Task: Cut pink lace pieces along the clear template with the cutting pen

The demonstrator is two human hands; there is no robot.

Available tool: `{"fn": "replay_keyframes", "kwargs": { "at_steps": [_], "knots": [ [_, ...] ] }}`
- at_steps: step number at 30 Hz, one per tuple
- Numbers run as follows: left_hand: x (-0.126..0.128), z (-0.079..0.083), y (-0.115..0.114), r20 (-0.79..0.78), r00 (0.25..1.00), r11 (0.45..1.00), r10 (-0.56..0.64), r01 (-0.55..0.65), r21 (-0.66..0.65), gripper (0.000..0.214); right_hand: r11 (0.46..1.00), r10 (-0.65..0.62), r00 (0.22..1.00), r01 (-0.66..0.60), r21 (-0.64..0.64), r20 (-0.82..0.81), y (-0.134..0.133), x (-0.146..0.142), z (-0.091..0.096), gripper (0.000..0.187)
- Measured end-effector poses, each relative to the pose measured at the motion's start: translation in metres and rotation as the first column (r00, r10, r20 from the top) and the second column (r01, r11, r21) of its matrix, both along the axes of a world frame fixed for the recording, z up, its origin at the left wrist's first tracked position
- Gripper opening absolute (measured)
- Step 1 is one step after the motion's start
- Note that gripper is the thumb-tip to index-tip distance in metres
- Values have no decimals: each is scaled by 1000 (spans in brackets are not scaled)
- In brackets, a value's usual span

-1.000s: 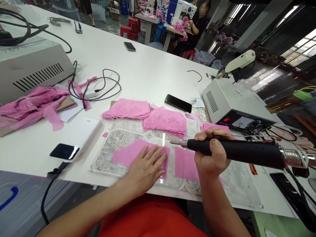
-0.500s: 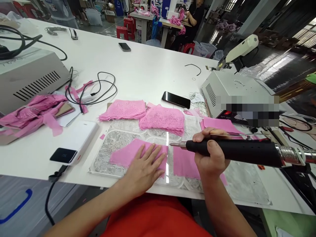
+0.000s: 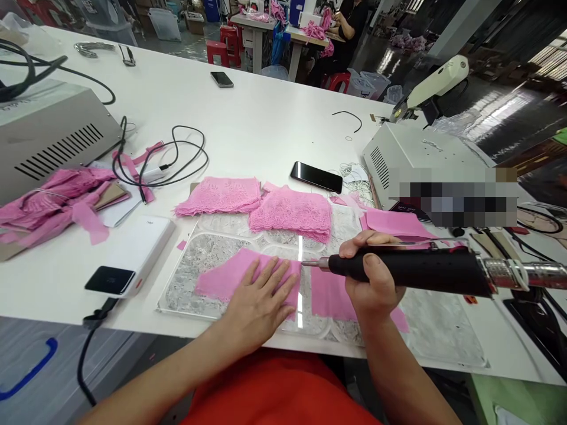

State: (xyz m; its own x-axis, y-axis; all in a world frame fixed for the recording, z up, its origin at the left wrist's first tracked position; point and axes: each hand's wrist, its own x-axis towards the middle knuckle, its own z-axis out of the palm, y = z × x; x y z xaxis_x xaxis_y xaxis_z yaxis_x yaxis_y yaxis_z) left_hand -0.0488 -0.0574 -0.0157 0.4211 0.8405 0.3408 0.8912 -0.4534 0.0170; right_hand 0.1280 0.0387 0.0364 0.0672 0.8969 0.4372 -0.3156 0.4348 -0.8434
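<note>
My left hand [image 3: 259,304] lies flat, fingers spread, over a pink fabric piece [image 3: 219,278]. A clear plastic template [image 3: 188,314] with curved edges lies around this fabric; whether the fabric is under it is hard to tell. My right hand [image 3: 374,280] is wrapped around a thick black pen-like tool [image 3: 416,270] with a pointed metal tip. Held almost level, the tool points left, its tip at the right edge of the fabric, near my left fingers. Below the tool is a second pink piece [image 3: 330,295]. Both pieces rest on a grey marbled board [image 3: 443,330].
Two stacks of pink lace, one left [image 3: 221,196] and one right [image 3: 290,213], sit behind the board. A phone [image 3: 316,177] lies beyond them. Metal boxes stand left [image 3: 57,136] and right [image 3: 425,153]. A white power bank [image 3: 150,242] is at left. Someone [image 3: 348,35] sits farther back.
The tool in my right hand has shifted slightly left and down, bringing its tip to the fabric's edge. My left hand stays in place.
</note>
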Motion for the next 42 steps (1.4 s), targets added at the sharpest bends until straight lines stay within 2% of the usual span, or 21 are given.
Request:
{"fn": "replay_keyframes", "kwargs": {
  "at_steps": [8,13,17,21,24,26,29,32,36,42],
  "knots": [
    [2,-2,0,51,999,1000,10,-11,12,44,999,-28,999,26,42,43,0,-4,1,12],
    [5,-2,-5,64,997,999,36,-35,-27,48,995,-103,992,103,11,74,-6,-5,4,13],
    [6,-3,-6,67,997,999,37,-34,-37,55,989,-147,989,147,-13,-3,-5,-10,9,15],
    [2,7,-13,143,990,1000,16,-19,23,52,997,-70,996,69,-30,-48,-3,-29,21,13],
    [-12,15,-25,206,978,995,21,-41,90,37,1000,25,997,-26,-8,-76,-2,-54,22,13],
    [-28,16,-36,231,970,985,74,-108,136,29,997,82,994,-81,9,-70,-1,-71,18,11],
    [-54,12,-53,258,950,952,175,-230,200,26,987,161,986,-161,-1,-51,0,-92,9,12],
    [-73,4,-68,254,938,935,238,-291,200,26,983,180,983,-181,-22,-47,0,-103,3,13],
    [-81,-3,-77,253,933,929,257,-311,204,28,985,171,985,-171,-4,-35,-1,-106,3,13],
    [-83,-6,-77,263,932,917,249,-314,244,27,987,160,987,-160,14,-17,0,-109,4,12]
  ]
}}
